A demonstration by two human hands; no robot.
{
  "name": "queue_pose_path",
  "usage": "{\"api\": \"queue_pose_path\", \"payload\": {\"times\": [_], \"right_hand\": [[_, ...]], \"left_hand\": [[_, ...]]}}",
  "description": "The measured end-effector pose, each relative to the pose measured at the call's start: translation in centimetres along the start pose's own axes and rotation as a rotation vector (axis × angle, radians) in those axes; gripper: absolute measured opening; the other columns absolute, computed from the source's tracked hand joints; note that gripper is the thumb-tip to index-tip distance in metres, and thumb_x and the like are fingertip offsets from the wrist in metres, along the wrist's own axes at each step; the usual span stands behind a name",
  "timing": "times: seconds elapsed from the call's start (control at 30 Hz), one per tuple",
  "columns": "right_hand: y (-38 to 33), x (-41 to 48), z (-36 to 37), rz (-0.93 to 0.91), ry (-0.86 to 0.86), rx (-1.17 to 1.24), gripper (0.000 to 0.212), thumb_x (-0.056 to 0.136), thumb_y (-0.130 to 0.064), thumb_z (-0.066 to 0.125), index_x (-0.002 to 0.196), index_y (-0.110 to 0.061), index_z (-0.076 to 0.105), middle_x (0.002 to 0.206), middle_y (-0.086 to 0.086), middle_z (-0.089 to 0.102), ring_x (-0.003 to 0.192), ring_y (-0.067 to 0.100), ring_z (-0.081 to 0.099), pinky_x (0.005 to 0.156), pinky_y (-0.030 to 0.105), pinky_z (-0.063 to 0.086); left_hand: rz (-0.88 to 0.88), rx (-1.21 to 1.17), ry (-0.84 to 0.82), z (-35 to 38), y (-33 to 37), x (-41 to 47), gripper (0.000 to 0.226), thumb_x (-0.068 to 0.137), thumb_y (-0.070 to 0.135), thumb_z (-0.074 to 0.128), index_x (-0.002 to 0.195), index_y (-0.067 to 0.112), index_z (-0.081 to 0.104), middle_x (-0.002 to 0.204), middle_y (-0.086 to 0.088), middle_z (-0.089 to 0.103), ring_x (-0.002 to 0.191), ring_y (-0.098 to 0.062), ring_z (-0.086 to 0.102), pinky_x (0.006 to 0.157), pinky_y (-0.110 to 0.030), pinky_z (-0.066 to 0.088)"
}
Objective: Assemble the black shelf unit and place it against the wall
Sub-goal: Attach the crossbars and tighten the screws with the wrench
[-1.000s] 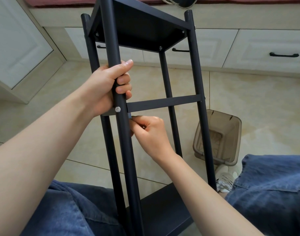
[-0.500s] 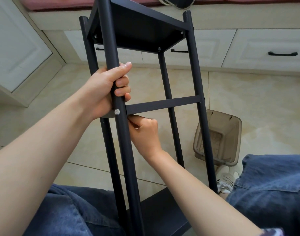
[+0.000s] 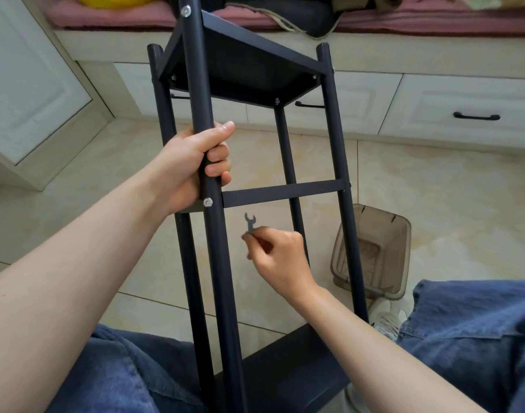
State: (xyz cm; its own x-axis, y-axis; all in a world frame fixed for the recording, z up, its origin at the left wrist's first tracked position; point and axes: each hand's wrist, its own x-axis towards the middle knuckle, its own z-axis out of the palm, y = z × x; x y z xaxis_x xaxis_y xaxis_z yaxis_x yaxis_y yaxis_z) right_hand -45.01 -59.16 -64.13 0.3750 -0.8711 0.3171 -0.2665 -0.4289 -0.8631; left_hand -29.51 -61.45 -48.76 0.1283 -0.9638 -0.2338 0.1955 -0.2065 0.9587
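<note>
Over a tiled floor (image 3: 434,180), the left hand (image 3: 189,162) grips the shelf (image 3: 249,73) post; the right hand (image 3: 279,251) pinches a small wrench (image 3: 249,222)

Right hand (image 3: 280,251), wrench (image 3: 249,222) now off the crossbar (image 3: 285,192)

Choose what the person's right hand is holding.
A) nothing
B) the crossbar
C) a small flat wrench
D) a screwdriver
C: the right hand pinches a small flat wrench by its lower end, just below the crossbar and not touching it, while the left hand grips the front pole.
</note>
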Motion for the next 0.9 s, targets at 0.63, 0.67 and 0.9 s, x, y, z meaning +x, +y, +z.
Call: {"api": "queue_pose_path", "payload": {"times": [0.63, 0.67, 0.9], "right_hand": [[-4.5, 9.4, -17.1, 0.373, -0.139, -0.692, 0.017, 0.090, -0.021, 0.062, 0.086, -0.012, 0.076, 0.103, 0.008, 0.059, 0.096, 0.024, 0.054, 0.078, 0.030, 0.047], [-3.9, 10.0, -17.9, 0.402, -0.172, -0.776, 0.013, 0.088, -0.023, 0.064, 0.087, -0.016, 0.075, 0.107, 0.009, 0.055, 0.102, 0.027, 0.052, 0.083, 0.032, 0.047], [-3.1, 11.6, -22.6, 0.596, -0.223, -0.363, 0.013, 0.087, -0.027, 0.073, 0.091, -0.016, 0.079, 0.113, 0.003, 0.065, 0.108, 0.020, 0.058, 0.089, 0.032, 0.048]], "left_hand": [[0.148, 0.022, 0.006, 3.0, 0.5, -3.2, 0.022, 0.097, 0.020, 0.065, 0.085, 0.016, 0.047, 0.053, 0.006, 0.034, 0.041, -0.009, 0.033, 0.042, -0.023, 0.041], [0.165, 0.025, 0.002, 3.2, 0.6, -3.4, 0.023, 0.097, 0.020, 0.065, 0.084, 0.016, 0.047, 0.052, 0.006, 0.034, 0.040, -0.009, 0.032, 0.042, -0.024, 0.040], [0.269, 0.039, 0.015, 3.6, 0.6, -3.8, 0.027, 0.088, 0.024, 0.070, 0.078, 0.014, 0.047, 0.048, 0.002, 0.032, 0.036, -0.014, 0.028, 0.038, -0.026, 0.036]]}}
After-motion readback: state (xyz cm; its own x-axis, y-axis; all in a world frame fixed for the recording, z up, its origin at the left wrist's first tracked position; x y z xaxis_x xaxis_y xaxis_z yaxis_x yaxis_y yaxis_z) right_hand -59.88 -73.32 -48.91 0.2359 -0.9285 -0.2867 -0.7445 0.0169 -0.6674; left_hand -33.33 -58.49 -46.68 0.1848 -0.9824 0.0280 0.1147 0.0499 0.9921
